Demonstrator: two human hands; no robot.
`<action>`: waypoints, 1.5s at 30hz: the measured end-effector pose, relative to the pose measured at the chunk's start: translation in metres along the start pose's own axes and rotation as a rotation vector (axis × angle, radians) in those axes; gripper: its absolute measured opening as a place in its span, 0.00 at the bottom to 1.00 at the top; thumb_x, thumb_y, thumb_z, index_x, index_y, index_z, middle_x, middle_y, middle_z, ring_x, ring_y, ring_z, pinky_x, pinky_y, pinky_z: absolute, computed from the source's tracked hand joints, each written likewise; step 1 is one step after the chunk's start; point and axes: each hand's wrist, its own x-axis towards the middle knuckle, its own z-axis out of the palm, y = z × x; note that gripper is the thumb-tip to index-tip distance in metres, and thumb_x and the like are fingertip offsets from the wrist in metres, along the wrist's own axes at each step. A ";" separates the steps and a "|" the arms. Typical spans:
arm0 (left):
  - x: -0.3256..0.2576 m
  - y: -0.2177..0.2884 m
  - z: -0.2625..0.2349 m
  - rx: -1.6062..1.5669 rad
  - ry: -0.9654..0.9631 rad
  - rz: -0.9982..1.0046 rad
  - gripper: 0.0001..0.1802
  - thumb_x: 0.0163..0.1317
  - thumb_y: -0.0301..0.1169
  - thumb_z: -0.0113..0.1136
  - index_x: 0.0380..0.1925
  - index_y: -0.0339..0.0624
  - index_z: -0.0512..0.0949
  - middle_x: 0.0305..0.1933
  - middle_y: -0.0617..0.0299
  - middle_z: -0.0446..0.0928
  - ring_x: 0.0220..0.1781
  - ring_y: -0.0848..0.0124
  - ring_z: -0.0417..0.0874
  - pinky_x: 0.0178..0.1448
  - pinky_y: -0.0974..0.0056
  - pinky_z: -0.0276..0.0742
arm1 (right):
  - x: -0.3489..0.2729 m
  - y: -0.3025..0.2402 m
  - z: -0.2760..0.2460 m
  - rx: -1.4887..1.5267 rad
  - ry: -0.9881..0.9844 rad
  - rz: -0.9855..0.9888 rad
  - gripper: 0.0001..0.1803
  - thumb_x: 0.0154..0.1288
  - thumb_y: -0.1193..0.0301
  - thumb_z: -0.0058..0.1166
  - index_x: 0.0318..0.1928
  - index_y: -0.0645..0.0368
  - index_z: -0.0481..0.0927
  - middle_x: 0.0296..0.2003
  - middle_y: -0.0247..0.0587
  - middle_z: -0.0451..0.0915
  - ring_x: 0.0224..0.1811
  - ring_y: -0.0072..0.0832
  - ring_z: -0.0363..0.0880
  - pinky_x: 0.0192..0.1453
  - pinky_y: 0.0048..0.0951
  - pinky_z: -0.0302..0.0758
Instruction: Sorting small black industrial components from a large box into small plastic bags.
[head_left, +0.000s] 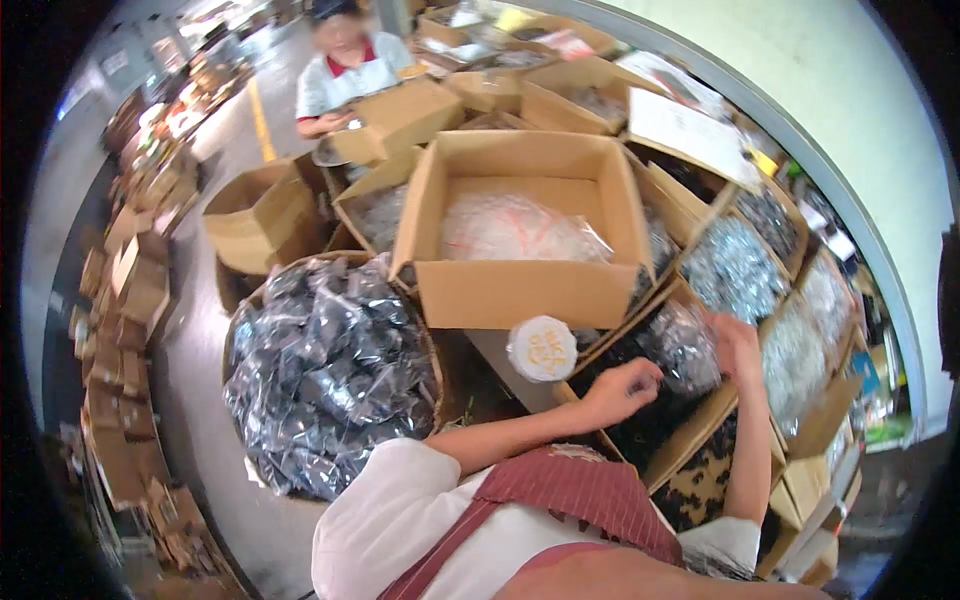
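My right hand [738, 348] reaches down at the right edge of a crinkled clear plastic bag [682, 348], its fingers closed at the bag's side. What is in the bag is hard to make out. To the left of it, my left hand [622, 392] has its fingers curled together over a cardboard box of black items [640, 432]; anything pinched in them is too small to name. A round white lid or tub [542, 348] with yellow lettering stands left of the bag, in front of a large open carton [530, 295].
The carton contains clear plastic film [520, 225]. A round container of dark bagged goods [330, 370] stands at the left. Boxes of clear bags [735, 268] crowd the right side. A person [350, 75] in a white shirt works beyond the cartons. More cardboard boxes [125, 370] line the aisle.
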 end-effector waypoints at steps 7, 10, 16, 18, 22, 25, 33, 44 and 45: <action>0.000 0.009 -0.001 -0.171 -0.058 -0.063 0.14 0.65 0.24 0.62 0.50 0.41 0.75 0.36 0.63 0.80 0.42 0.75 0.81 0.52 0.65 0.78 | -0.060 0.051 0.055 -0.918 -0.594 -0.008 0.18 0.69 0.59 0.55 0.45 0.61 0.86 0.34 0.52 0.85 0.38 0.39 0.85 0.44 0.38 0.78; 0.002 0.010 0.000 -0.035 -0.010 -0.039 0.13 0.65 0.24 0.62 0.50 0.41 0.76 0.37 0.63 0.80 0.42 0.75 0.81 0.52 0.65 0.78 | -0.077 0.065 0.081 -1.054 -0.691 0.107 0.21 0.65 0.56 0.58 0.52 0.56 0.84 0.46 0.53 0.85 0.49 0.51 0.83 0.53 0.44 0.78; 0.002 0.010 -0.003 -0.040 -0.061 -0.040 0.13 0.65 0.24 0.62 0.49 0.41 0.77 0.38 0.63 0.81 0.43 0.75 0.81 0.53 0.65 0.79 | -0.081 0.073 0.092 -1.065 -0.694 0.076 0.22 0.63 0.55 0.59 0.46 0.61 0.83 0.42 0.56 0.85 0.48 0.53 0.83 0.52 0.48 0.78; 0.002 0.010 -0.003 -0.045 -0.047 -0.012 0.13 0.64 0.24 0.63 0.49 0.41 0.77 0.38 0.63 0.81 0.43 0.75 0.82 0.53 0.65 0.79 | -0.081 0.076 0.090 -0.996 -0.710 0.039 0.22 0.63 0.56 0.59 0.46 0.61 0.83 0.42 0.56 0.85 0.48 0.53 0.83 0.52 0.48 0.78; 0.002 0.009 -0.003 -0.059 -0.058 -0.033 0.12 0.65 0.24 0.62 0.48 0.41 0.77 0.37 0.63 0.81 0.43 0.76 0.82 0.53 0.65 0.79 | -0.086 0.066 0.083 -0.910 -0.654 0.058 0.21 0.63 0.59 0.61 0.52 0.57 0.84 0.44 0.50 0.86 0.49 0.45 0.84 0.54 0.40 0.78; 0.001 0.013 -0.004 -0.064 -0.060 -0.062 0.12 0.65 0.24 0.62 0.48 0.41 0.77 0.37 0.63 0.81 0.43 0.76 0.82 0.53 0.65 0.79 | -0.095 0.034 0.072 -0.710 -0.612 0.079 0.19 0.65 0.62 0.61 0.51 0.61 0.83 0.33 0.46 0.84 0.36 0.36 0.83 0.41 0.34 0.77; 0.003 0.004 -0.003 -0.098 -0.053 -0.040 0.12 0.65 0.24 0.62 0.48 0.40 0.76 0.37 0.63 0.81 0.43 0.76 0.82 0.53 0.66 0.78 | -0.135 0.003 0.032 0.543 -0.356 0.283 0.11 0.74 0.71 0.49 0.49 0.65 0.76 0.15 0.24 0.61 0.14 0.12 0.54 0.16 0.21 0.47; 0.003 0.005 -0.002 -0.056 -0.042 -0.032 0.14 0.66 0.24 0.62 0.50 0.40 0.75 0.37 0.64 0.79 0.41 0.77 0.80 0.51 0.67 0.78 | -0.130 0.021 0.065 0.909 -0.113 0.165 0.16 0.70 0.65 0.54 0.51 0.64 0.75 0.32 0.33 0.70 0.25 0.18 0.63 0.27 0.20 0.60; 0.002 0.004 -0.002 -0.054 -0.043 -0.034 0.14 0.66 0.24 0.62 0.50 0.40 0.75 0.37 0.64 0.79 0.41 0.77 0.80 0.51 0.67 0.78 | -0.130 0.020 0.070 0.942 -0.014 0.174 0.16 0.71 0.64 0.54 0.50 0.63 0.75 0.35 0.35 0.72 0.28 0.20 0.66 0.31 0.19 0.63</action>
